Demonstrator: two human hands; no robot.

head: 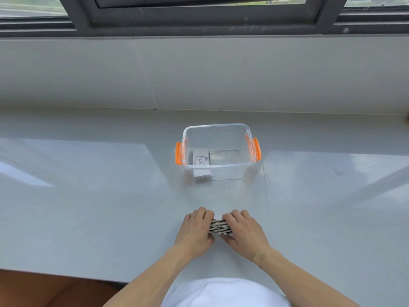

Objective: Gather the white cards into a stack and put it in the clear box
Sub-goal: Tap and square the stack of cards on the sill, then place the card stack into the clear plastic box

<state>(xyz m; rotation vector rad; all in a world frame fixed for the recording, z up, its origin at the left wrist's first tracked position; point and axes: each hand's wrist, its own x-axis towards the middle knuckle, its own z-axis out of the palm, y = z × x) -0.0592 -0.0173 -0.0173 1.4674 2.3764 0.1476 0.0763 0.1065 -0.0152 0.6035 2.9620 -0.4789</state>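
Note:
A stack of white cards (220, 227) stands on edge on the pale grey sill near me, its layered edges facing up. My left hand (195, 231) presses one end of the stack and my right hand (244, 232) presses the other, fingers curled over the top. Farther away stands the clear box (221, 166) with orange latches, lid off. Inside it, at the left, lies another small stack of white cards (201, 160) with the word "love" printed on top.
The glossy sill (88, 196) stretches wide to both sides. A low wall and a dark window frame (199, 21) rise behind the box. The sill's near edge runs along the bottom left, above a brown floor.

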